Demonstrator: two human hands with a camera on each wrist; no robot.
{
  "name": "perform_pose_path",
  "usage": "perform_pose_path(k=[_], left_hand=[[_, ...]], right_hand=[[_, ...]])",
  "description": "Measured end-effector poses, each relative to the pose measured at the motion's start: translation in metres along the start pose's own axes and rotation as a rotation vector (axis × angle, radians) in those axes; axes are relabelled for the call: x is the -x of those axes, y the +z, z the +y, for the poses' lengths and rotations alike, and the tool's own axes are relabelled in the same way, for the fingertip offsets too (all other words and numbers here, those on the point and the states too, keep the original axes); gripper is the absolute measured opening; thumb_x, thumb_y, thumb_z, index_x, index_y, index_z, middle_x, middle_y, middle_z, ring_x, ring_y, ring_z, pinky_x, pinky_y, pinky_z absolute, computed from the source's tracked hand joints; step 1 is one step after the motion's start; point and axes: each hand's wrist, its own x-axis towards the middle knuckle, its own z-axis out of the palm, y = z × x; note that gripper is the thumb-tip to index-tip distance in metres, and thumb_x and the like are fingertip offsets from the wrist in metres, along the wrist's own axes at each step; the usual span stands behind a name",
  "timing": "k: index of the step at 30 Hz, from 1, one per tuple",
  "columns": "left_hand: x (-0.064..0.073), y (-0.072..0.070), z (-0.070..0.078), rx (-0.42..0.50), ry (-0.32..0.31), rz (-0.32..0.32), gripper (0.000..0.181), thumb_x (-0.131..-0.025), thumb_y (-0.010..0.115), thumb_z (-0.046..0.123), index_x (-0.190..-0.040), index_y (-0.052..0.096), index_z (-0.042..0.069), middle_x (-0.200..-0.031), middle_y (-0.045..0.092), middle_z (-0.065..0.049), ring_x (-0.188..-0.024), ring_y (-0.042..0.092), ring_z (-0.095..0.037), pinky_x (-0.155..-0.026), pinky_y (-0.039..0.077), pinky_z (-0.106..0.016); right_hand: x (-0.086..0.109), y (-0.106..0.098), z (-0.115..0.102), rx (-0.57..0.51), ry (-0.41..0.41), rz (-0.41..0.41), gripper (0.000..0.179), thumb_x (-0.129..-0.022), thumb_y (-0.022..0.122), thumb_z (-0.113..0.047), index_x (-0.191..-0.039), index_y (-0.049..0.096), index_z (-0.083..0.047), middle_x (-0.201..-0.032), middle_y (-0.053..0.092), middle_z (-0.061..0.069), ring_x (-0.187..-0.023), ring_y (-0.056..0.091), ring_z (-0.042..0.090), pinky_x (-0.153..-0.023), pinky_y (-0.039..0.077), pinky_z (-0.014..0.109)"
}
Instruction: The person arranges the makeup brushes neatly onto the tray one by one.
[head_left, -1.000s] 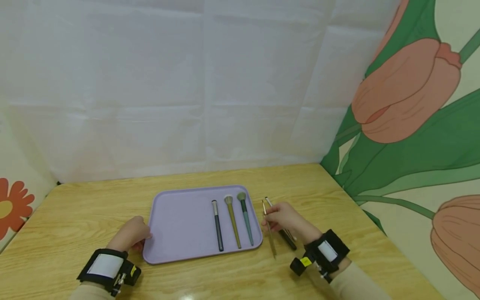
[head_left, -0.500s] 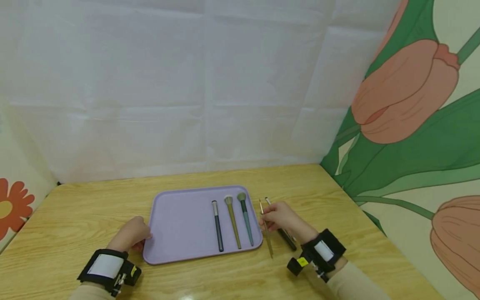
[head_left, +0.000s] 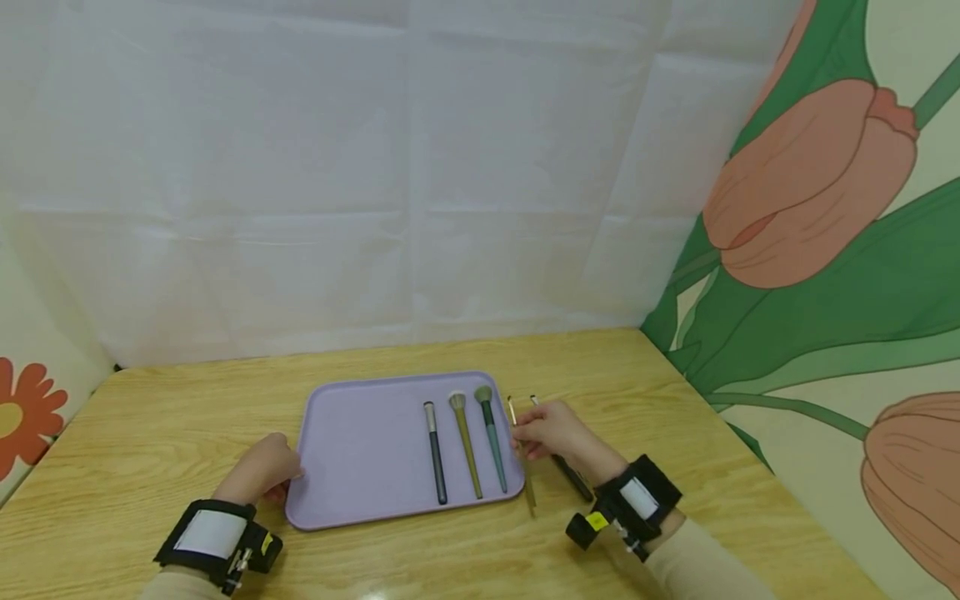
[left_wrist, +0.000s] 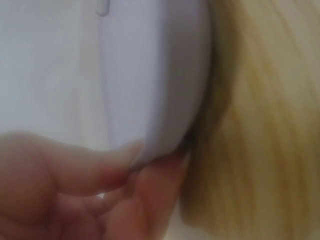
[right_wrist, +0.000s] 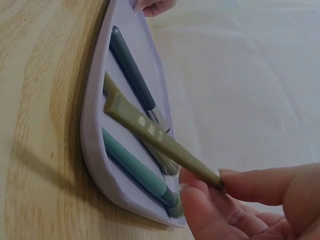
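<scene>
A lilac tray (head_left: 360, 454) lies on the wooden table, its left edge pinched between the thumb and fingers of my left hand (head_left: 262, 468). Beyond the tray's right rim, my right hand (head_left: 553, 430) pinches a slim olive makeup brush (right_wrist: 160, 142) near the middle, with its bristle end hidden by the fingers in the right wrist view. The brush hangs tilted close to the rim. Three makeup brushes lie side by side in the tray's right half: a dark-handled one (head_left: 436, 458), an olive one (head_left: 467, 450) and a teal one (head_left: 492, 437).
Partly under the right hand, a black-handled brush (head_left: 573, 480) lies on the table (head_left: 420, 567) right of the tray. White sheeting (head_left: 300, 183) hangs behind the table, and a tulip-patterned wall (head_left: 817, 192) stands at the right.
My right hand has moved left with the olive brush, from over the table toward the tray's right rim. The left hand and the tray have stayed put.
</scene>
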Motion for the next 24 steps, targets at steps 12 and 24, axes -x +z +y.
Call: perform_pose_path(k=[12, 24], left_hand=[[0.001, -0.001, 0.001, -0.001, 0.004, 0.000, 0.027, -0.085, 0.053, -0.002, -0.099, 0.046, -0.024, -0.064, 0.053, -0.015, -0.047, 0.053, -0.019, -0.047, 0.047, -0.027], [0.001, -0.001, 0.003, 0.002, -0.011, 0.001, 0.031, -0.085, 0.054, -0.001, -0.102, 0.043, -0.024, -0.064, 0.053, -0.015, -0.047, 0.053, -0.019, -0.046, 0.045, -0.026]], right_hand=[[-0.008, 0.009, -0.005, -0.016, -0.005, 0.014, 0.015, -0.089, 0.061, 0.003, -0.098, 0.060, 0.015, -0.074, 0.069, 0.010, -0.054, 0.059, 0.009, -0.051, 0.051, 0.023], [-0.018, 0.022, -0.016, -0.035, -0.009, 0.024, 0.012, -0.089, 0.061, 0.003, -0.097, 0.060, 0.012, -0.075, 0.069, 0.013, -0.054, 0.060, 0.011, -0.051, 0.052, 0.025]])
